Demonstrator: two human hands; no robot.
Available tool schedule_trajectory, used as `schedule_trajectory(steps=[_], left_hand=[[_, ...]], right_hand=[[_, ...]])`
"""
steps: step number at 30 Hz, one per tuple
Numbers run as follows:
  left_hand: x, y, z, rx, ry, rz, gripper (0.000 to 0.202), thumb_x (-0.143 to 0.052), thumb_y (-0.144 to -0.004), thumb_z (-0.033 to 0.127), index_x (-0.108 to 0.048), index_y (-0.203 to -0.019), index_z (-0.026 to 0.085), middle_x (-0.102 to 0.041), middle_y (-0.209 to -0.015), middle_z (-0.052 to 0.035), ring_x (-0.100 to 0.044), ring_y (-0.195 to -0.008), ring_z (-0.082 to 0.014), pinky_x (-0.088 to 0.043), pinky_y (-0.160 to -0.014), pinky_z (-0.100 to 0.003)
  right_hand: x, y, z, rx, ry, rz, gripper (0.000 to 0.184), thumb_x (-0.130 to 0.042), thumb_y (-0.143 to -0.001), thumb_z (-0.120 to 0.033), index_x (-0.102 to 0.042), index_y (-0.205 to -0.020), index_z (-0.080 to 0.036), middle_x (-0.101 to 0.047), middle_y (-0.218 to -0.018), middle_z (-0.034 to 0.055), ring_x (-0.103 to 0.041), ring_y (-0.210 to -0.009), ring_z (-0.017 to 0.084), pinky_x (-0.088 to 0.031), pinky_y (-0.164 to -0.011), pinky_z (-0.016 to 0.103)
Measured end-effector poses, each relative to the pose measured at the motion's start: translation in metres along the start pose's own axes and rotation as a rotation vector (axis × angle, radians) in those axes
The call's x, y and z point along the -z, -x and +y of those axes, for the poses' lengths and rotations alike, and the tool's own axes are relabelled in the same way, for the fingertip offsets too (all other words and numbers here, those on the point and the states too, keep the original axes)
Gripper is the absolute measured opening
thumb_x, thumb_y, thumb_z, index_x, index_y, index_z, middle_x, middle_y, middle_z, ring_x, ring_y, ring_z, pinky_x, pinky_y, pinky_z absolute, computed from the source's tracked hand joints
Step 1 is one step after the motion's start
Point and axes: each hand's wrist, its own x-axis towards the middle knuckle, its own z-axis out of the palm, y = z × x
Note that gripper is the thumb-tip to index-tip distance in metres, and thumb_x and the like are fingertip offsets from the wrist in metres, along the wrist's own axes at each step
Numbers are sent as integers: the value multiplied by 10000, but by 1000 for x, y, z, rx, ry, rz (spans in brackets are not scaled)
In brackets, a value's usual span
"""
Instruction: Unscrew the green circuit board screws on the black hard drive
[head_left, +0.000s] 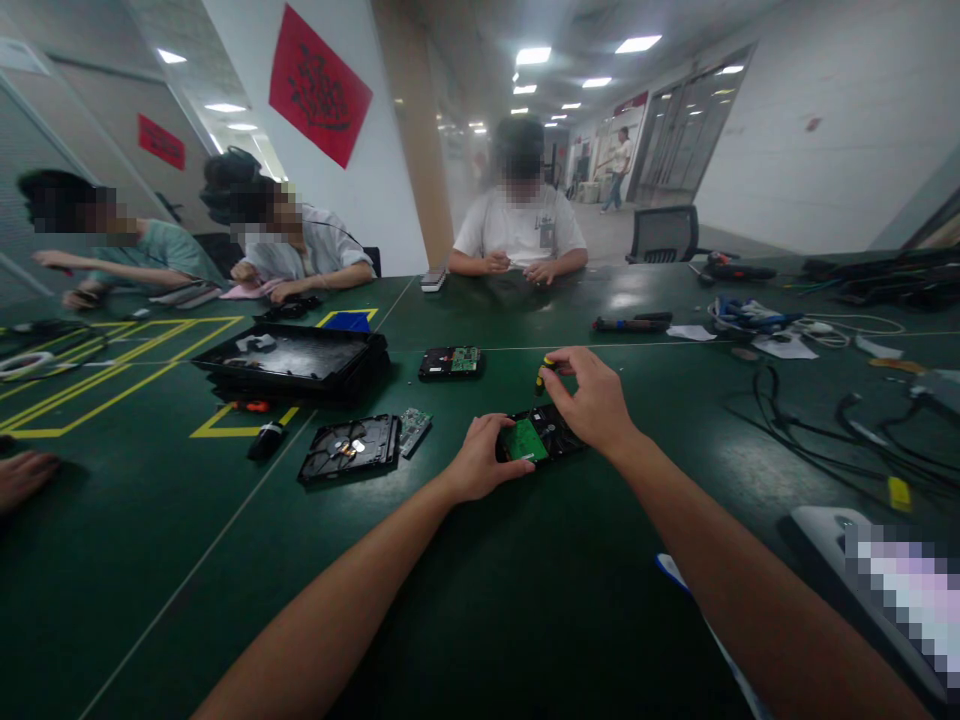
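Observation:
A hard drive (555, 432) lies on the green table, its green circuit board (523, 442) facing up. My left hand (484, 458) grips the drive's left end, thumb on the near edge and fingers on the far side. Above the drive, my right hand (592, 395) pinches the yellow and black handle of a screwdriver (541, 375), which points down at the drive; its tip is too small to make out. To the left lies a second hard drive (349, 448) with a detached circuit board (415, 431) beside it. Farther back rests a third hard drive (451, 363).
Stacked black trays (292, 355) stand at the left, near a small black object (266, 440). Black cables (810, 430) and a phone (870, 590) lie on the right. A tool (632, 322) lies farther back. Several people sit around the table; another person's hand (26, 475) shows at far left.

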Motion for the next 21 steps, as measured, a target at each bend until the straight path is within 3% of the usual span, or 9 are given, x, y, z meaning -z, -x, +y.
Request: schedule_trajectory(steps=[16, 21], left_hand=[[1, 0, 1, 2, 6, 7, 735, -817, -743, 537, -536, -1344, 220, -544, -1392, -145, -476, -1341, -347, -309, -1190, -564], [2, 0, 2, -7, 10, 0, 744, -804, -753, 549, -527, -1354, 209, -537, -1398, -147, -477, -1336, -337, -339, -1176, -545]], right_hand=[[2, -1, -2, 14, 9, -4, 179, -573, -943, -231, -615, -1117, -234, -652, -1112, 110, -649, -999, 271, -548, -904, 479], [0, -1, 0, -31, -14, 29, 134, -618, -920, -254, -594, -1048, -227, -675, -1075, 104, -663, -941, 263, -571, -847, 460]])
